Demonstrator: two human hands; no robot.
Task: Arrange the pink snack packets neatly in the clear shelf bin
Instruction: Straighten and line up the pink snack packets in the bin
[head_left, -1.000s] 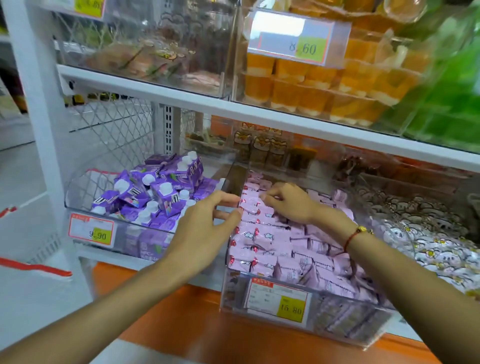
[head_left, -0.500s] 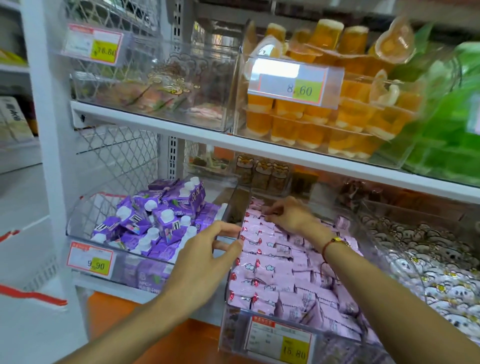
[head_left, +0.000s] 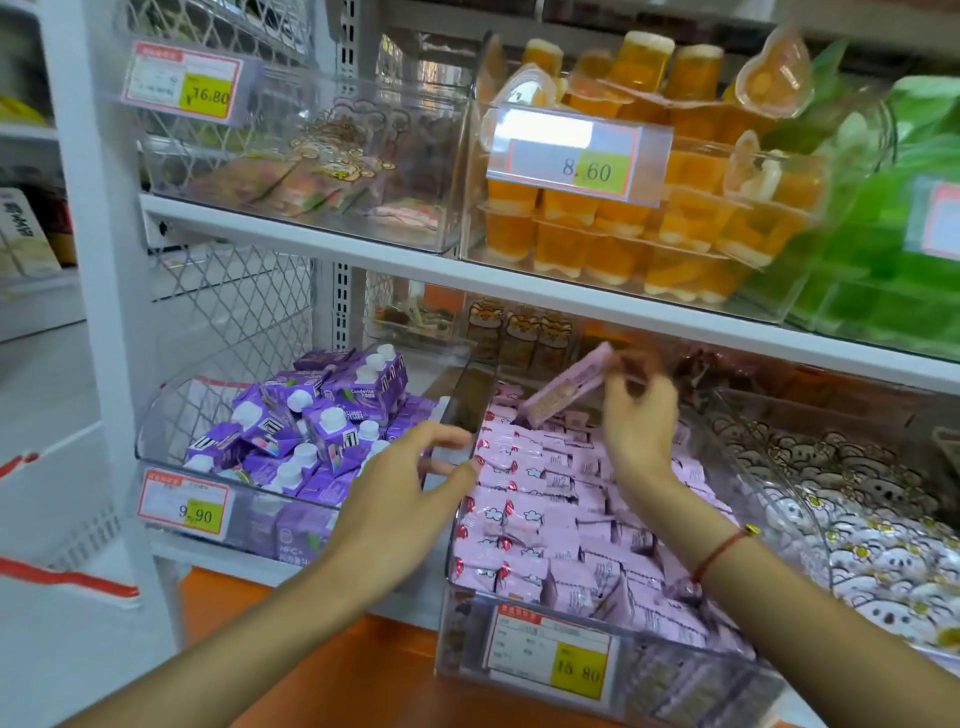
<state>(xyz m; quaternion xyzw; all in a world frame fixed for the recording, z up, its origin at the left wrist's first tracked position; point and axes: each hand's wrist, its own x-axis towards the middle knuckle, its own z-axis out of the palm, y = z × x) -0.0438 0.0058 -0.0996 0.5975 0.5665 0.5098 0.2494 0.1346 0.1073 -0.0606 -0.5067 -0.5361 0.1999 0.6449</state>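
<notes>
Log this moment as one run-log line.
stage: tidying | right hand: pinches one pink packet, lifted above the pile | left hand: open at clear bin left wall | front rows: neat

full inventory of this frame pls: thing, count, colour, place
pink snack packets: many, pink, in rows in the clear bin, lower shelf
lifted packet: one, pink, above the bin's back
purple cartons: many, left lower bin
white packets: many, right lower bin
orange jelly cups: many, upper shelf
green packs: several, upper right
price tags: four readable
left hand: on the bin's left wall
right hand: pinches the lifted packet
</notes>
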